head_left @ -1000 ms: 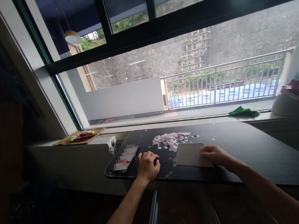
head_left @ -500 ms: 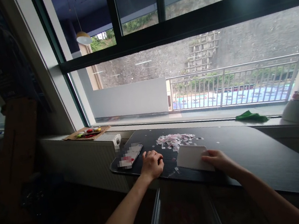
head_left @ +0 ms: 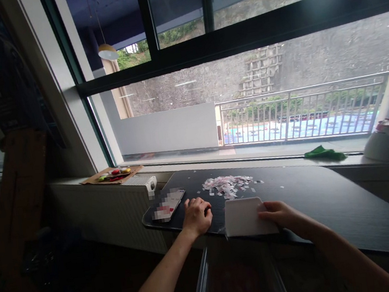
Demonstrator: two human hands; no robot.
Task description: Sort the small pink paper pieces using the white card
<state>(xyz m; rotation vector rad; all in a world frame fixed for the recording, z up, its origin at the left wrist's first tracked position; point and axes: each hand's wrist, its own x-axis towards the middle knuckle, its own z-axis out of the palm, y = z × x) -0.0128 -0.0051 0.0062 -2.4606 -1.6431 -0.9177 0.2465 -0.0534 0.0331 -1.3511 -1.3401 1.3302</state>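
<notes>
Near phone [head_left: 178, 199] and paper scraps [head_left: 226, 185], right grip [head_left: 279, 213] clasps white card [head_left: 244, 219]; left grip [head_left: 197, 216] unclear.

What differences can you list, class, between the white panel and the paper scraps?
The white panel is one broad piece; the paper scraps are many small bits. The right hand holds the white panel; the paper scraps lie heaped on the black table. Both look pale.
</notes>
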